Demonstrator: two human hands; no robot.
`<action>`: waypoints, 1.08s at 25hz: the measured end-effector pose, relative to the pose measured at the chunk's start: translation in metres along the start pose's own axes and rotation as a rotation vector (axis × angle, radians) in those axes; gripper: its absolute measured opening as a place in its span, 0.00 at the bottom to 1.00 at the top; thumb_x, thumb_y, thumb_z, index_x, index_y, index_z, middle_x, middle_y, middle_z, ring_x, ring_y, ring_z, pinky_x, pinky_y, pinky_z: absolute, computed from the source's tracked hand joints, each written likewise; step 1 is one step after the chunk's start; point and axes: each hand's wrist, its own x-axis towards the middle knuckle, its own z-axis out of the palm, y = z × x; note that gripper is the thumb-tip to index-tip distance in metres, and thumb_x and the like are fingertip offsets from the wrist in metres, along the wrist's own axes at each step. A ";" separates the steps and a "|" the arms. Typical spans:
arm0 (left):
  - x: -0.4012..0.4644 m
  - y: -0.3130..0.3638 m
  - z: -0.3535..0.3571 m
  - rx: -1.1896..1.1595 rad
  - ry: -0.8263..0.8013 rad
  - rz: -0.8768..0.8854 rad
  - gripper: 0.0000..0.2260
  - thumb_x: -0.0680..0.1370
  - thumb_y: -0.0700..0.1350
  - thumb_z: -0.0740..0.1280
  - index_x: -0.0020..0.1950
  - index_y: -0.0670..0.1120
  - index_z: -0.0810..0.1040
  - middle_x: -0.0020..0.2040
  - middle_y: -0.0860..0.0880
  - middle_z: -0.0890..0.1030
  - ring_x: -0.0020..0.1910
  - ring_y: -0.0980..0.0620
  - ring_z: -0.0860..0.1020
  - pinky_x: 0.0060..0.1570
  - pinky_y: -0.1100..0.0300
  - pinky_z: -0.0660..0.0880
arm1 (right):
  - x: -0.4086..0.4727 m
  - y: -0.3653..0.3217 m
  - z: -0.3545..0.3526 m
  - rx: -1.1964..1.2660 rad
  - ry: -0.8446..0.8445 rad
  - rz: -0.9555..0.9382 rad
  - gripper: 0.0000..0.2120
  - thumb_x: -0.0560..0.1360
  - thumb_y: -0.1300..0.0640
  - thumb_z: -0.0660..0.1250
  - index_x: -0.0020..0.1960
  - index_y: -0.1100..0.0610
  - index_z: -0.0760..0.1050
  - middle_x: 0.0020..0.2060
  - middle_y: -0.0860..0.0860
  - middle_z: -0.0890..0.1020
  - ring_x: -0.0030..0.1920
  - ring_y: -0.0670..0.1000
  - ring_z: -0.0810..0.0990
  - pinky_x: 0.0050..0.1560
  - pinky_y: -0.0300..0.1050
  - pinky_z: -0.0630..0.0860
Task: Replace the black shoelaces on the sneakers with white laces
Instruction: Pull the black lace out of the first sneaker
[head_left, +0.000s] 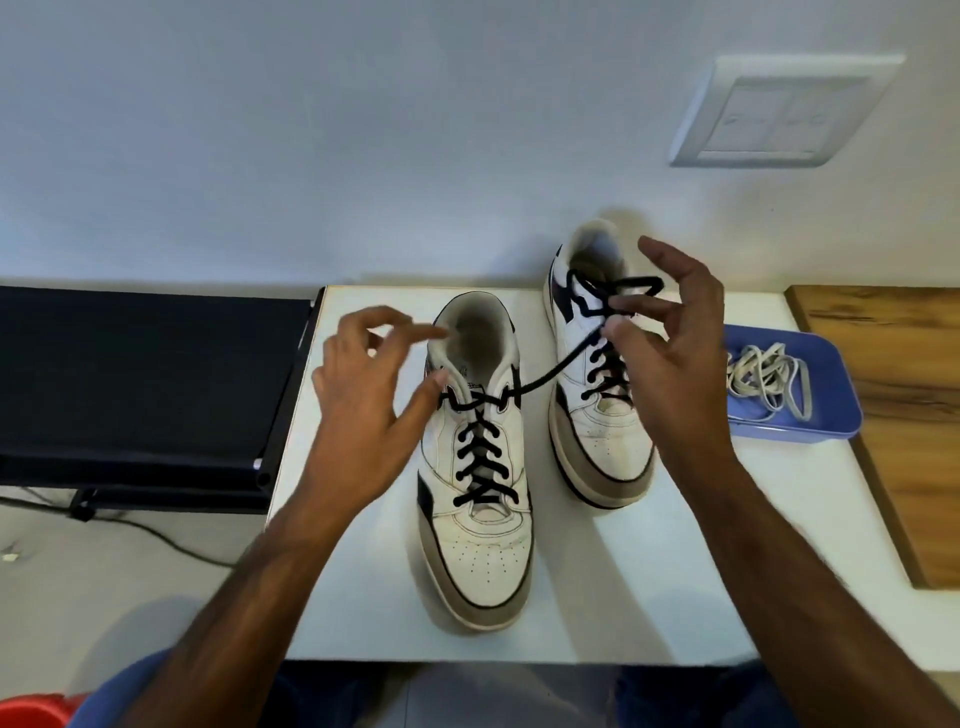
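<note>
nearest the viewer, the near sneaker (480, 499) sits toe toward the person on the white table (675, 597), its black lace (480, 457) still crossed through most eyelets, only the top row loosened. the left hand (358, 410) hovers beside its collar with fingers loosely spread and holding nothing, though motion blur makes it hard to say whether the thumb touches the tongue or just hangs over it. from the top right eyelet a free end of the lace (563, 364) runs taut, up and to the right, to the right hand (670, 353), which pinches it between thumb and forefinger, the other fingers fanned wide. that strand's long axis points diagonally away from the shoe, so the pull looks set to continue along the same line, and the right hand is the one placed to do it. behind that hand stands the far sneaker (597, 415), still fully laced in black. further right, just beside it, the white laces (769, 379) lie heaped in a blue tray (836, 415), nearer the right hand than the left.
</note>
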 end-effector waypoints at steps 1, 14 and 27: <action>-0.002 0.003 0.004 0.041 -0.038 0.032 0.13 0.81 0.57 0.64 0.65 0.60 0.77 0.60 0.57 0.66 0.60 0.56 0.65 0.57 0.55 0.58 | -0.003 0.000 -0.001 -0.219 0.005 -0.085 0.27 0.74 0.71 0.68 0.70 0.54 0.72 0.68 0.53 0.68 0.57 0.50 0.79 0.52 0.37 0.78; -0.003 0.004 0.007 -0.373 -0.205 -0.206 0.09 0.82 0.40 0.63 0.54 0.53 0.77 0.49 0.56 0.81 0.49 0.56 0.78 0.45 0.64 0.74 | -0.037 -0.004 0.057 -0.728 -0.412 -0.241 0.09 0.78 0.47 0.69 0.57 0.46 0.82 0.41 0.42 0.74 0.40 0.46 0.75 0.37 0.42 0.68; -0.002 0.002 0.006 -0.489 -0.288 -0.238 0.07 0.79 0.47 0.62 0.54 0.57 0.76 0.46 0.53 0.78 0.47 0.54 0.77 0.51 0.53 0.74 | -0.027 -0.004 0.033 -0.064 -0.491 0.148 0.09 0.80 0.53 0.66 0.45 0.57 0.79 0.36 0.52 0.79 0.36 0.48 0.74 0.40 0.41 0.70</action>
